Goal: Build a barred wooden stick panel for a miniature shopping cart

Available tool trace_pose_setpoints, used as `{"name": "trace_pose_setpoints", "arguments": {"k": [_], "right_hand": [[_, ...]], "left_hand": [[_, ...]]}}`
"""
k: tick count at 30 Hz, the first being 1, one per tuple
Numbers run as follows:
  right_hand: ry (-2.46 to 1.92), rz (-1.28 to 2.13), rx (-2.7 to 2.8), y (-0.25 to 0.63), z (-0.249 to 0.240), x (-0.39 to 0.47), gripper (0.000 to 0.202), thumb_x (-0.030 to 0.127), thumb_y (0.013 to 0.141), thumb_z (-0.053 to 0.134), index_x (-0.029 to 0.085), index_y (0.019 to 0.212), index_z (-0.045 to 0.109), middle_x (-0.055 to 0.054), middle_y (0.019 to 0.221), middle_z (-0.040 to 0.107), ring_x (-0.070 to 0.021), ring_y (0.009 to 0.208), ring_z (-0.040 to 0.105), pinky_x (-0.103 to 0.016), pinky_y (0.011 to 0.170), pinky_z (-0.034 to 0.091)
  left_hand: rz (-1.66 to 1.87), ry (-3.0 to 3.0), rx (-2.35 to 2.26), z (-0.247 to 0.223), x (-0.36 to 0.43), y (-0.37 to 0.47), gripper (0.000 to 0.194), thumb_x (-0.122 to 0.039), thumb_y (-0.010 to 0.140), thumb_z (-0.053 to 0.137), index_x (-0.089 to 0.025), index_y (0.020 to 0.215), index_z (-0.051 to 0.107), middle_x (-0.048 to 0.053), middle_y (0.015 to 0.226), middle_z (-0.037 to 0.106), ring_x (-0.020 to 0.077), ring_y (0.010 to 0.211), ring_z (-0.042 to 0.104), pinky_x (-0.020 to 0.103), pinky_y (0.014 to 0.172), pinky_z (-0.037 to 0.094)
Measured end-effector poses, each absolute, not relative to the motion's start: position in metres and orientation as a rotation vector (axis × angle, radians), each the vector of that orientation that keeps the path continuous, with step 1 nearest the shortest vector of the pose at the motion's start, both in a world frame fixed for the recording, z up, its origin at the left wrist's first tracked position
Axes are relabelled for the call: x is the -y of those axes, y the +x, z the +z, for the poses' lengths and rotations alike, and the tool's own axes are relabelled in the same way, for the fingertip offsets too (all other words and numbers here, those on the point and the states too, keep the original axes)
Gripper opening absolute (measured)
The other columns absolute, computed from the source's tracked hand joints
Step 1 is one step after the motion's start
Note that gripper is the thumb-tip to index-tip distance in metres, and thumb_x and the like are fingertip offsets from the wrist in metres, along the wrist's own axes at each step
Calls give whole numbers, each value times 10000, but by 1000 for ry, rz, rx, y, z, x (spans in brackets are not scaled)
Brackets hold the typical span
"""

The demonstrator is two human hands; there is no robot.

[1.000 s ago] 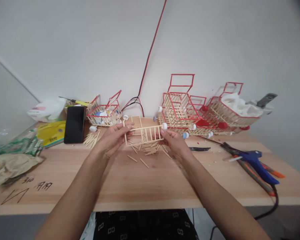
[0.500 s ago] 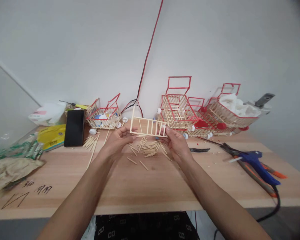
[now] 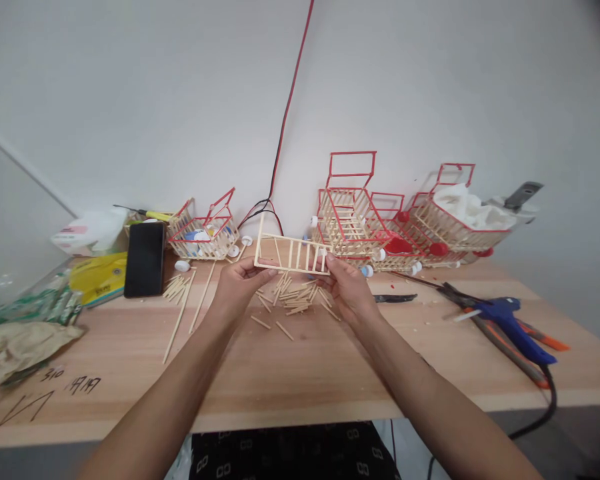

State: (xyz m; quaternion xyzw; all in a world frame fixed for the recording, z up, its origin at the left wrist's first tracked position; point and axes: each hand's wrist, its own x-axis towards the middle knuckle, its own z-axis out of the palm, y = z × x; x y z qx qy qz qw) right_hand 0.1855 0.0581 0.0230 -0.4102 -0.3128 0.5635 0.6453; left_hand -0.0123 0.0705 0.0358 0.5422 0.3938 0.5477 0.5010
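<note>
A small frame of pale wooden sticks [image 3: 291,255], with several upright slats and one taller stick at its left end, is held above the table between both hands. My left hand [image 3: 241,285] grips its lower left corner, thumb in front. At the right end, my right hand [image 3: 348,288] pinches the frame between thumb and fingers; the fingertips behind it are partly hidden. Below the frame lies a loose pile of short cut sticks [image 3: 300,297] on the wooden table [image 3: 290,373].
Model carts with red-edged stick baskets [image 3: 347,217] stand along the wall, one smaller cart [image 3: 205,235] at left. A phone [image 3: 144,260] leans there. A blue glue gun [image 3: 510,320] and pliers [image 3: 495,340] lie right, near a black blade [image 3: 395,298]. Longer sticks [image 3: 201,300] lie left.
My left hand has closed on the frame's left corner, where its fingers were looser before. The whole view has shifted slightly; the frame stays at about the same height.
</note>
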Motion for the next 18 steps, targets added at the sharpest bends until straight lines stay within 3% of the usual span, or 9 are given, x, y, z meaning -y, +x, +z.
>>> {"name": "trace_pose_setpoints", "arguments": {"k": [7, 13, 18], "right_hand": [[-994, 1227, 721, 189, 26, -59, 296, 478, 704, 743, 203, 802, 693, -42, 805, 754, -171, 691, 694, -264, 592, 537], [-1002, 1152, 761, 187, 27, -58, 322, 495, 690, 737, 197, 809, 706, -47, 829, 756, -191, 759, 697, -284, 635, 543], [-1052, 1041, 817, 187, 23, -59, 329, 516, 700, 715, 209, 819, 712, -27, 818, 753, -220, 814, 695, -305, 654, 538]], "left_hand": [[1284, 1260, -1038, 37, -71, -18, 238, -357, 633, 794, -155, 709, 695, 7, 671, 654, 106, 606, 539, 228, 615, 421], [987, 1677, -1212, 40, -74, -25, 136, -263, 637, 743, -173, 739, 751, 49, 719, 713, 160, 645, 576, 254, 610, 422], [636, 1795, -962, 57, -64, -33, 186, -352, 737, 693, -187, 785, 765, 46, 697, 701, 125, 565, 542, 222, 522, 359]]}}
